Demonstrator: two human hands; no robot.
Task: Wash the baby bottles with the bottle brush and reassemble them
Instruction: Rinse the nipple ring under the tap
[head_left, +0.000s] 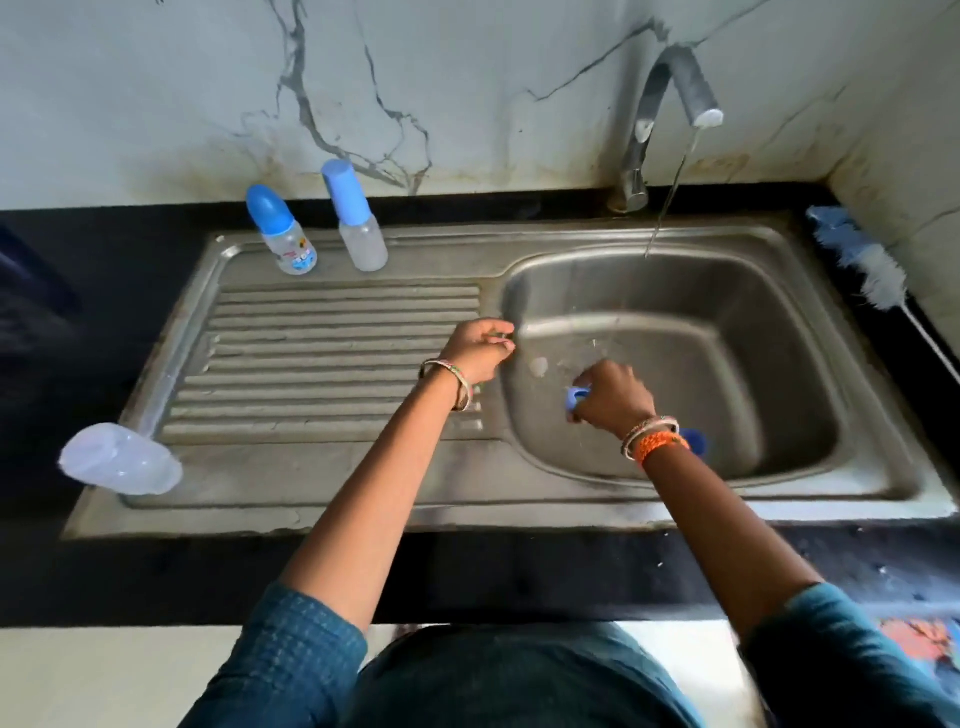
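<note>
My right hand (613, 395) is low inside the sink basin (753, 332) and grips a light blue bottle collar (576, 399). A dark blue part (696, 441) shows just behind that wrist. A small translucent piece (540, 366) lies in the basin between my hands. My left hand (483, 351) hovers at the basin's left rim, fingers loosely curled, nothing visible in it. Two capped baby bottles, one printed (283, 231) and one plain (356, 218), stand at the back of the drainboard (322, 358). A clear open bottle body (122, 460) lies at its front left corner.
The faucet (675, 88) runs, and its water stream (670, 192) falls into the back of the basin. The blue and white bottle brush (857, 260) lies on the black counter (519, 566) to the right of the sink, against the marble wall.
</note>
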